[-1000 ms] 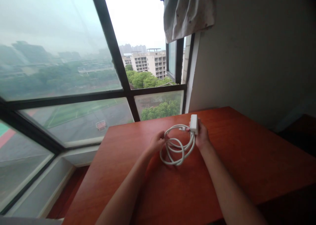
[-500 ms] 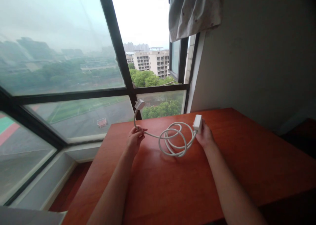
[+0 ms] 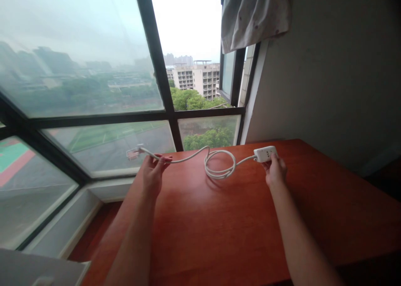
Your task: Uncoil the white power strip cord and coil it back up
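My right hand (image 3: 275, 169) is closed around the lower right end of a small white power strip (image 3: 265, 154), whose socket face points towards me. A white cord (image 3: 189, 157) runs from the strip's left end, makes loose loops over the reddish-brown table (image 3: 216, 227), and goes on to my left hand (image 3: 153, 171). That hand pinches the cord close to its plug end (image 3: 139, 146), which sticks out to the upper left and is blurred against the window. Between my hands the loops hang above the tabletop, with a faint shadow below.
Behind the table stand dark-framed windows (image 3: 169, 106), one pane of them open. A patterned curtain (image 3: 255, 16) hangs at the upper right beside a grey wall (image 3: 319, 77). Left of the table's edge are a low white sill (image 3: 109, 189) and reddish flooring (image 3: 92, 231).
My hands have moved apart, left hand leftwards and right hand rightwards. The cord's loops have drawn into a smaller coil. The power strip has turned from upright to lying sideways, showing its sockets.
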The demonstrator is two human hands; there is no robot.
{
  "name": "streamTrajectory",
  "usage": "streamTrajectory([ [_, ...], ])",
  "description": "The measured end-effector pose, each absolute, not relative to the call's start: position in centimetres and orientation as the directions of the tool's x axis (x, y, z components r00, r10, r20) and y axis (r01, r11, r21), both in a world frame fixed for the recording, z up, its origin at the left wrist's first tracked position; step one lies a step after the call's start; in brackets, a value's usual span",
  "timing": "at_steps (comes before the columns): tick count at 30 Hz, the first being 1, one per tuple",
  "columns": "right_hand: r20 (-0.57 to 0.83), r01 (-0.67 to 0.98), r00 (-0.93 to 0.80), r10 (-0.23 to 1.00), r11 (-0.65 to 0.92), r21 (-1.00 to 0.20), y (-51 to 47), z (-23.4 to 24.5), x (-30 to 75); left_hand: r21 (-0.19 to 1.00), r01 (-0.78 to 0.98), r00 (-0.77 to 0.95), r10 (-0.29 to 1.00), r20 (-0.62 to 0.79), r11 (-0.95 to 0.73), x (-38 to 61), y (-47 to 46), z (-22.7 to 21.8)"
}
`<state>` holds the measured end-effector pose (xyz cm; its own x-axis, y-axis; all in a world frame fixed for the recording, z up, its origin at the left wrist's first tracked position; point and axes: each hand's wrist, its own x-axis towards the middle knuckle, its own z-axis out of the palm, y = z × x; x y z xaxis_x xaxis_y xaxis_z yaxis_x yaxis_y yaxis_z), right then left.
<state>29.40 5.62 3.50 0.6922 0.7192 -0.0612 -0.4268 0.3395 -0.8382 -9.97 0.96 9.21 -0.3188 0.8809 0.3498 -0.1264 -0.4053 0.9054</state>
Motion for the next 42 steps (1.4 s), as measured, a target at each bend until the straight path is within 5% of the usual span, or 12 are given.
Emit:
streamTrajectory([
  [8, 0.233, -0.106, 0.693, 0.682, 0.416, -0.903, 5.0, 4.5, 27.5, 0.930, 0.145, 0.039, 0.941, 0.337, -0.339, -5.0, 1.6, 8.0],
  [14, 0.160, -0.207, 0.692, 0.704, 0.406, -0.890, 5.0, 4.6, 27.0, 0.947, 0.144, 0.031, 0.958, 0.286, -0.288, -4.4, 2.4, 5.9],
  [25, -0.301, -0.705, 0.590, 0.749, 0.297, -0.643, 5.5, 3.5, 31.7, 0.970, -0.125, -0.385, 0.912, 0.145, -0.207, -12.4, 2.7, 6.9],
  [32, -0.224, -0.514, 0.706, 0.671, 0.269, -0.815, 5.6, 2.5, 34.7, 0.919, -0.223, -0.617, 0.776, 0.126, -0.326, -19.6, 2.6, 8.0],
  [42, -0.216, -0.286, 0.804, 0.554, 0.042, -0.957, 6.1, 0.7, 38.8, 0.947, -0.041, -0.830, 0.539, 0.145, -0.318, -28.9, -0.6, 6.9],
])
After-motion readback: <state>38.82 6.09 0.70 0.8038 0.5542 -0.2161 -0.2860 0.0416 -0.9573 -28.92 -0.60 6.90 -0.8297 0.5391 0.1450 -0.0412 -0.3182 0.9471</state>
